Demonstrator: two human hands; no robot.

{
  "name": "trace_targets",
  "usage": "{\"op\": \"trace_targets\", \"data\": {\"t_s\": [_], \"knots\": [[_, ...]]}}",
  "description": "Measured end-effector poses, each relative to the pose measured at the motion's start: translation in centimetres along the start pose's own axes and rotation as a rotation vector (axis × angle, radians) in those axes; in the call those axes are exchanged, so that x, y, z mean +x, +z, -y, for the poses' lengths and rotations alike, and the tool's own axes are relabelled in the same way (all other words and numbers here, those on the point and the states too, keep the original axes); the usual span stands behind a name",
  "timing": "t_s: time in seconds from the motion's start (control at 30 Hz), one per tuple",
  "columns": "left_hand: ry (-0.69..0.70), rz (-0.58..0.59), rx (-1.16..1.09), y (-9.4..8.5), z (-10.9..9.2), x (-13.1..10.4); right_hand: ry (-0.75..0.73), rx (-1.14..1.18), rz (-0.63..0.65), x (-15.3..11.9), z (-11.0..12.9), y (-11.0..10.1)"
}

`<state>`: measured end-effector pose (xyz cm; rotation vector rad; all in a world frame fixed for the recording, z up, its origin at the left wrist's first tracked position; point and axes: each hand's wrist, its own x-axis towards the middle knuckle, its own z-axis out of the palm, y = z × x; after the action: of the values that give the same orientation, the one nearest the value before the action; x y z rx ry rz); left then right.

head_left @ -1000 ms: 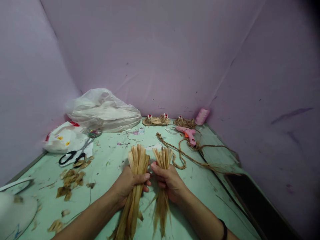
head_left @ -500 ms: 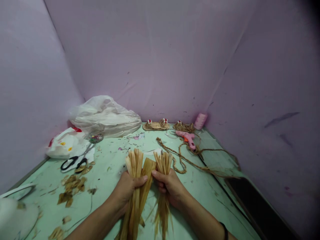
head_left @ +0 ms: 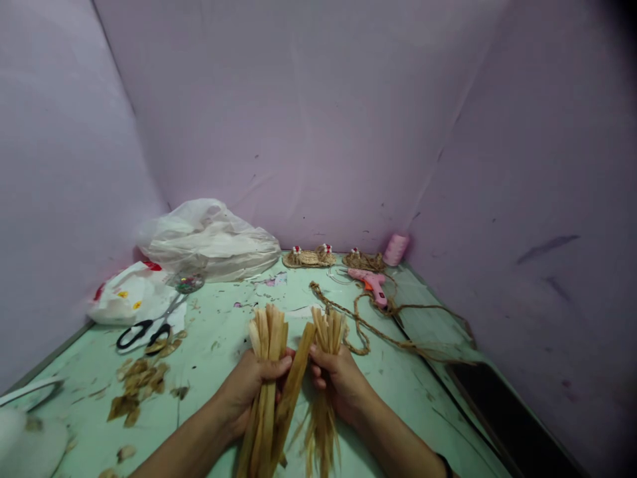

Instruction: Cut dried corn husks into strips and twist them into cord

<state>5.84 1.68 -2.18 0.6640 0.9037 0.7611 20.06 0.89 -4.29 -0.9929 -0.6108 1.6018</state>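
My left hand (head_left: 259,382) is closed around a bundle of long, dry, straw-coloured leaf strips (head_left: 269,338) that stand upright and run down past the wrist. Between the hands leans a single wider strip (head_left: 294,385), its top end touching the fingertips of my right hand (head_left: 338,375). That hand grips a second bundle of dry strips (head_left: 328,332), whose lower ends are thin and frayed. The fingers behind each bundle are partly hidden.
Black-handled scissors (head_left: 152,332) and dry leaf scraps (head_left: 137,385) lie left. Behind are a white plastic bag (head_left: 213,239), woven slippers (head_left: 309,257) and a pink thread spool (head_left: 397,249). A pink glue gun (head_left: 371,282), braided rope (head_left: 378,328) and a dark flat object (head_left: 507,411) lie right.
The wide strip between the hands has turned and looks narrower, its top leaning further right. Both bundles stay held. The whole view has shifted slightly.
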Motion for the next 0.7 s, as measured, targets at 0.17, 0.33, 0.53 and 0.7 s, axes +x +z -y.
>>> {"op": "trace_targets", "data": {"t_s": [0.17, 0.33, 0.53, 0.7], "knots": [[-0.007, 0.110, 0.133, 0.3, 0.5, 0.0, -0.019, 0.056, 0.003, 0.0, -0.4, 0.4], [0.015, -0.090, 0.087, 0.3, 0.4, 0.4, -0.020, 0.072, -0.054, -0.1, -0.2, 0.3], [0.083, -0.169, 0.088, 0.4, 0.1, 0.3, -0.056, -0.139, 0.167, -0.8, -0.3, 0.5], [0.034, -0.114, 0.001, 0.7, -0.7, 0.1, -0.010, -0.155, 0.056, -0.5, -0.1, 0.4]]}}
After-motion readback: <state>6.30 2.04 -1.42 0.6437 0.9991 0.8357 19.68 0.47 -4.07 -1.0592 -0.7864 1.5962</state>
